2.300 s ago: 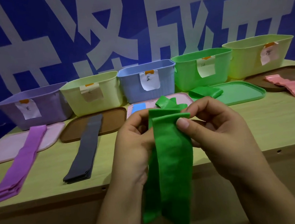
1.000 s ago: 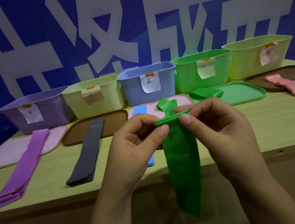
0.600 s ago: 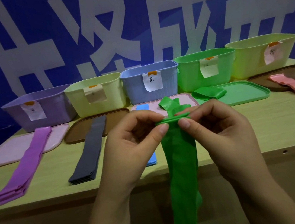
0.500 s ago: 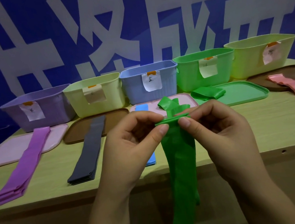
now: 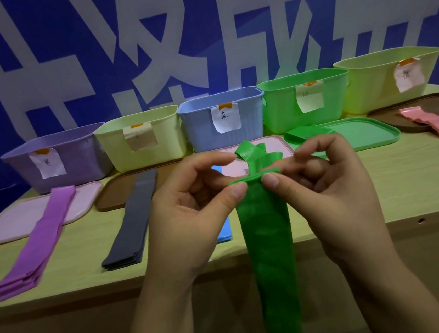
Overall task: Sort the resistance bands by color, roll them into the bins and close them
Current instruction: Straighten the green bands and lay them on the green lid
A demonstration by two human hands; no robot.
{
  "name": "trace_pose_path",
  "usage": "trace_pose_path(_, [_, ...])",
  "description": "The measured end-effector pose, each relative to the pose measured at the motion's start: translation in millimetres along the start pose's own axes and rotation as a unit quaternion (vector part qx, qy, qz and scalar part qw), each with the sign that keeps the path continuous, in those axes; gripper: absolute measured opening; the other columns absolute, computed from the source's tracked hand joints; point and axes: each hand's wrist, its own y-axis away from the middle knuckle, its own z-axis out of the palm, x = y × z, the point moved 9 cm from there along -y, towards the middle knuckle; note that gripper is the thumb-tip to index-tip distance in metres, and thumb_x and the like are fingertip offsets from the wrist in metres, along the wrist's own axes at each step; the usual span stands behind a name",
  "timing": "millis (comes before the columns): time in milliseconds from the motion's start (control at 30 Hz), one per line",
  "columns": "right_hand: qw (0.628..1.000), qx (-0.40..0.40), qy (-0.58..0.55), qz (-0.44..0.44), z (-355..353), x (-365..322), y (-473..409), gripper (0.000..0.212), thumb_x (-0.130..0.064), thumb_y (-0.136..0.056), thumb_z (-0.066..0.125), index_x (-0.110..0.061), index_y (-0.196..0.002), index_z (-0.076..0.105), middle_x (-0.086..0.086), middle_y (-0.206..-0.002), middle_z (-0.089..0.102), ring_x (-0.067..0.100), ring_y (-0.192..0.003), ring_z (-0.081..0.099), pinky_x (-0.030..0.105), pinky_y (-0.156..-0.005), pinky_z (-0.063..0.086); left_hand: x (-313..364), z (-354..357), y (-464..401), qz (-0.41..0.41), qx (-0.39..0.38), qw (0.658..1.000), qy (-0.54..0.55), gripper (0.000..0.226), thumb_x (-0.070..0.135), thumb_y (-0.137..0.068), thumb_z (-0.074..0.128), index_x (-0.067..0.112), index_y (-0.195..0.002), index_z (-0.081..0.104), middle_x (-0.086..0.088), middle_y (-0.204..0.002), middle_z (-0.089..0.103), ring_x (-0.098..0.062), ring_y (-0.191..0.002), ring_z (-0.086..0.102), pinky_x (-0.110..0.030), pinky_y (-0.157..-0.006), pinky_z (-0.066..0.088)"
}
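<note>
A: Fingers? Where's the band?
B: Left hand [image 5: 191, 213] and right hand [image 5: 322, 190] both pinch green band [image 5: 268, 243] at its top fold, between thumbs and forefingers; rest hangs below the table [image 5: 420, 184] edge. Green bin [image 5: 280, 110] behind, open.

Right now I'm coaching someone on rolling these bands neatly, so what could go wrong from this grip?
Both hands, left hand and right hand, only pinch the top edge of the green band; it may slip out of the fingertips.
The long tail hangs free below the table edge, so the roll may start skewed or loose.
A second green band lies bunched on the green lid, still to be rolled.
</note>
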Motion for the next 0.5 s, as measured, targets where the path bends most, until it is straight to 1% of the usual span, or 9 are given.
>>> trace_pose_path(67, [1.000, -0.013, 0.001, -0.013, 3, -5, -1, 0.040, -0.007, -0.063, 0.078, -0.016, -0.087, 0.048, 0.001, -0.071, 0.072, 0.011, -0.067, 0.068, 0.023, -0.066, 0.055, 1, 1, 0, 0.005, -0.002, 1.000, 0.014, 0.041, 0.001, -0.069, 0.073, 0.035, -0.091, 0.073, 0.008, -0.077, 0.068, -0.002, -0.071, 0.062, -0.015, -0.070, 0.051])
trace_pose_path(100, [0.999, -0.021, 0.004, -0.024, 5, -8, 0, 0.038, -0.005, -0.065, 0.079, -0.016, -0.086, 0.049, 0.000, -0.071, 0.072, 0.010, -0.067, 0.067, 0.022, -0.065, 0.054, -1, 1, 0, -0.001, -0.006, 0.999, 0.035, 0.038, 0.005, -0.069, 0.075, 0.035, -0.093, 0.073, 0.008, -0.076, 0.067, -0.003, -0.071, 0.062, -0.016, -0.070, 0.051])
trace_pose_path(167, [0.999, -0.031, 0.000, -0.040, 9, -12, 0, 0.029, -0.003, -0.067, 0.073, -0.015, -0.083, 0.052, -0.003, -0.068, 0.070, 0.008, -0.067, 0.067, 0.020, -0.065, 0.053, -11, 9, 0, -0.058, -0.040, 0.987, 0.141, 0.039, 0.019, -0.066, 0.080, 0.029, -0.102, 0.071, 0.007, -0.076, 0.065, -0.006, -0.072, 0.062, -0.019, -0.069, 0.052])
trace_pose_path(200, [0.998, -0.034, -0.002, -0.046, 11, -13, 0, 0.027, -0.003, -0.067, 0.071, -0.015, -0.081, 0.052, -0.006, -0.067, 0.068, 0.006, -0.066, 0.066, 0.020, -0.065, 0.053, -16, 18, 2, -0.102, -0.068, 0.971, 0.203, 0.048, 0.027, -0.064, 0.084, 0.023, -0.108, 0.066, 0.004, -0.081, 0.066, -0.009, -0.076, 0.063, -0.022, -0.070, 0.054])
trace_pose_path(267, [0.997, -0.037, 0.002, -0.061, 15, -14, 0, 0.026, -0.003, -0.067, 0.072, -0.017, -0.079, 0.053, -0.009, -0.066, 0.064, 0.008, -0.068, 0.063, 0.021, -0.067, 0.052, -27, 33, 9, -0.172, -0.111, 0.945, 0.256, 0.061, 0.042, -0.064, 0.083, 0.015, -0.114, 0.061, -0.001, -0.097, 0.070, -0.015, -0.090, 0.067, -0.028, -0.078, 0.055])
trace_pose_path(300, [0.997, -0.036, 0.006, -0.068, 17, -15, 0, 0.026, -0.004, -0.067, 0.072, -0.019, -0.078, 0.054, -0.009, -0.067, 0.063, 0.010, -0.069, 0.062, 0.023, -0.068, 0.051, -31, 37, 13, -0.191, -0.118, 0.939, 0.260, 0.061, 0.047, -0.064, 0.081, 0.015, -0.113, 0.064, -0.002, -0.104, 0.070, -0.017, -0.096, 0.067, -0.029, -0.081, 0.055])
trace_pose_path(367, [0.996, -0.033, 0.017, -0.082, 18, -16, 1, 0.026, -0.005, -0.068, 0.072, -0.024, -0.075, 0.055, -0.009, -0.068, 0.061, 0.010, -0.069, 0.061, 0.022, -0.069, 0.049, -32, 45, 20, -0.218, -0.129, 0.930, 0.268, 0.057, 0.055, -0.062, 0.079, 0.022, -0.107, 0.071, 0.000, -0.108, 0.071, -0.015, -0.102, 0.066, -0.028, -0.083, 0.054])
trace_pose_path(433, [0.994, -0.031, 0.037, -0.095, 17, -17, 1, 0.026, -0.009, -0.068, 0.075, -0.027, -0.074, 0.057, -0.008, -0.070, 0.061, 0.010, -0.072, 0.061, 0.026, -0.070, 0.048, -32, 49, 23, -0.234, -0.129, 0.927, 0.262, 0.050, 0.053, -0.062, 0.080, 0.025, -0.104, 0.073, 0.000, -0.104, 0.072, -0.015, -0.097, 0.068, -0.027, -0.077, 0.055])
trace_pose_path(500, [0.992, -0.026, 0.068, -0.105, 16, -18, 2, 0.023, -0.020, -0.068, 0.076, -0.033, -0.075, 0.059, -0.007, -0.074, 0.062, 0.014, -0.077, 0.060, 0.035, -0.070, 0.049, -35, 48, 24, -0.251, -0.116, 0.930, 0.240, 0.027, 0.035, -0.074, 0.077, 0.023, -0.098, 0.076, -0.002, -0.095, 0.074, -0.016, -0.088, 0.070, -0.025, -0.070, 0.055])
